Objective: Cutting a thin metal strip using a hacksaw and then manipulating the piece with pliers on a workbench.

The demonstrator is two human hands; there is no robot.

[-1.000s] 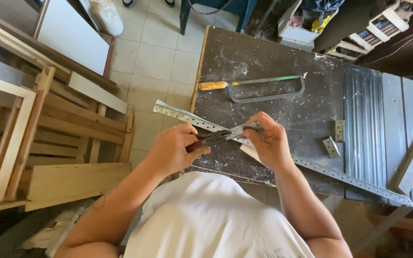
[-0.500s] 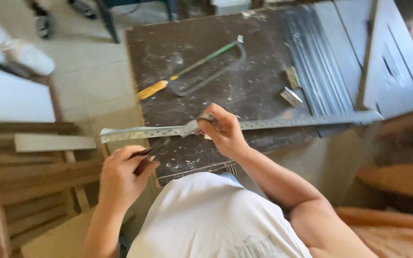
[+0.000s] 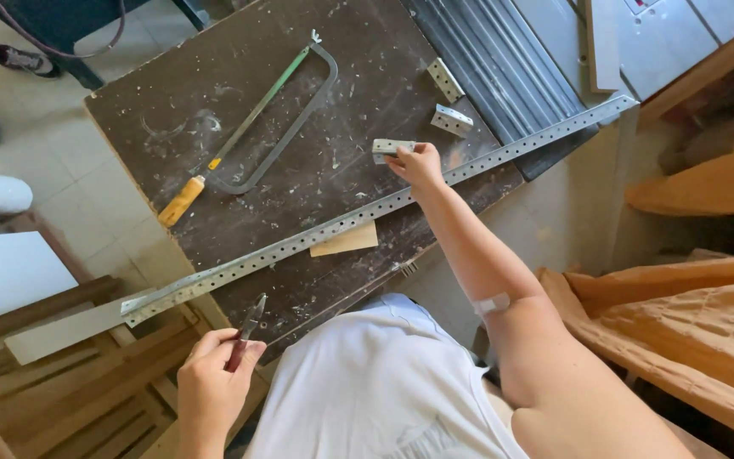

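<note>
Bracket (image 3: 391, 148) pinched in right hand (image 3: 418, 163), above strip (image 3: 367, 217).

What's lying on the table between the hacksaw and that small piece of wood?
In the head view, only the long perforated metal strip crosses between the hacksaw and the wooden piece; otherwise just dusty tabletop.

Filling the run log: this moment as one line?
left hand: grips pliers | right hand: holds short bracket | perforated strip: flat on bench
</note>
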